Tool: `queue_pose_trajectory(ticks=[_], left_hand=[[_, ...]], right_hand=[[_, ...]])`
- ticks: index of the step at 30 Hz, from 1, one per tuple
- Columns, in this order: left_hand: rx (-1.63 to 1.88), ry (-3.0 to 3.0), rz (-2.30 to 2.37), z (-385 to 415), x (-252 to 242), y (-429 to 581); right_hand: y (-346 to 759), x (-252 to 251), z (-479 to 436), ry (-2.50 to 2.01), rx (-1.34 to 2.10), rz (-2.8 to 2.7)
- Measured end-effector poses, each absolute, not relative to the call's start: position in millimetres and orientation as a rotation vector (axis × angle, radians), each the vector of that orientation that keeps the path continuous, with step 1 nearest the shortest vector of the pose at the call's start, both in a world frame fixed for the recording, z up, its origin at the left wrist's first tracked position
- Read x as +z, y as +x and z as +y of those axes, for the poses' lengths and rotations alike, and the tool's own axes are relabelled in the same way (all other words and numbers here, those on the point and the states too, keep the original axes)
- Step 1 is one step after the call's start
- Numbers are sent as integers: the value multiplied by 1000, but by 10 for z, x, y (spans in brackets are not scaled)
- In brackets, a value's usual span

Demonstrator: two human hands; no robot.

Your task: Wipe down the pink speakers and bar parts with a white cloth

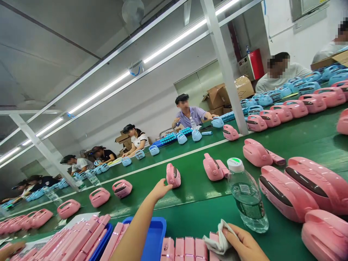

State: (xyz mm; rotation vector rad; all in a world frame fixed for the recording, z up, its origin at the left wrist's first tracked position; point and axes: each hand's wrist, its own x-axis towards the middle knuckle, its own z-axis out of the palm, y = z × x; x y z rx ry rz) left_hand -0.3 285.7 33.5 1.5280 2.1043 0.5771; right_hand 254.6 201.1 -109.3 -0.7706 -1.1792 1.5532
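The left hand (160, 189) stretches far across the green table (195, 203), fingers loosely open, fingertips just short of an upright pink device (173, 175); whether they touch it cannot be told. The right hand (244, 244) rests near, at the bottom edge, closed around a white cloth (219, 241).

Just right of the reaching arm stands a clear water bottle (246, 195) with a white cap, between the hands and a cluster of pink casings (296, 192) on the near right. Another pink device (213, 167) lies just beyond the bottle. Below the left forearm sits a blue tray (154, 235), flanked by rows of pink bars (81, 239) on the left and more at the near edge. More pink devices lie along the table to the left. At the far side several people sit among pale blue devices (181, 138) and cardboard boxes (217, 96).
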Motion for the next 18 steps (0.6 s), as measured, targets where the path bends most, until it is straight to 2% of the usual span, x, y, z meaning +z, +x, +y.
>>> queue_pose_trajectory(ticks=[5, 7, 12, 18], left_hand=[[-22, 1605, 2037, 1915, 322, 70], [-79, 1681, 2028, 1611, 262, 150], [91, 1755, 2044, 1435, 331, 128], [483, 1858, 2255, 2052, 628, -212]], right_hand=[[2573, -1022, 1971, -758, 1586, -1183], [2573, -1009, 1957, -759, 1577, -1173], [2564, -1019, 1959, -761, 1580, -1167], [2565, -1022, 1970, -735, 1603, -1184]])
